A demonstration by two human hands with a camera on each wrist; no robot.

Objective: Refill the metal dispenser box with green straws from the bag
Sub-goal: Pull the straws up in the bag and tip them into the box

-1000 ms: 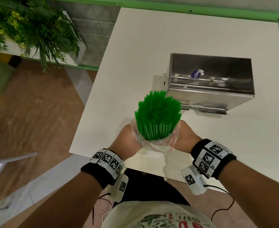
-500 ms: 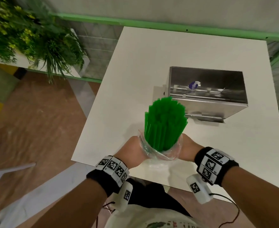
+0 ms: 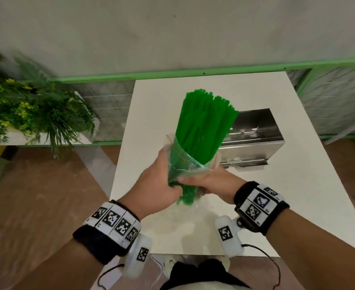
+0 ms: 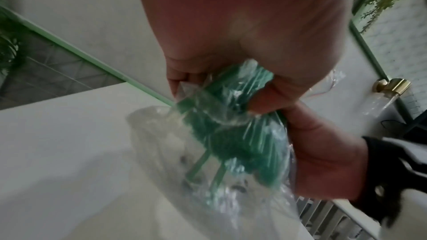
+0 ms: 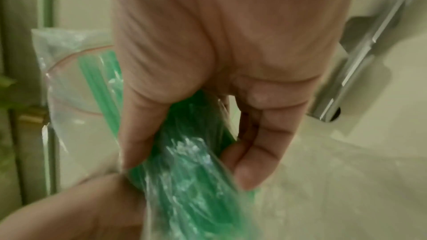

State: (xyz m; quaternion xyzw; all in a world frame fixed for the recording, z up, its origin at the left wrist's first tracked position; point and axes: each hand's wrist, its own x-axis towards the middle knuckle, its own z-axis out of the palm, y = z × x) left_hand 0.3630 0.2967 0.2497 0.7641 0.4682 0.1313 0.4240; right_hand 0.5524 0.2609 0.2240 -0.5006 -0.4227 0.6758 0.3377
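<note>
A thick bundle of green straws (image 3: 203,126) stands upright out of a clear plastic bag (image 3: 182,166), held above the white table (image 3: 298,185). My left hand (image 3: 162,181) grips the bag's lower part from the left, and my right hand (image 3: 203,181) grips it from the right, thumb across the front. The wrist views show fingers of my left hand (image 4: 265,98) and my right hand (image 5: 254,143) curled round the bagged straws (image 4: 231,134) (image 5: 184,161). Behind the bundle sits the metal dispenser box (image 3: 254,139), its top open and its left part hidden by straws.
A leafy plant (image 3: 32,114) stands on a ledge to the left. A green rail (image 3: 193,74) and a grey wall run behind the table. Wooden floor lies left of the table. The box's front lip (image 5: 360,61) shows in the right wrist view.
Both hands have lifted the bag and tilted the straws up and forward, in front of the box. The view has tipped up toward the wall.
</note>
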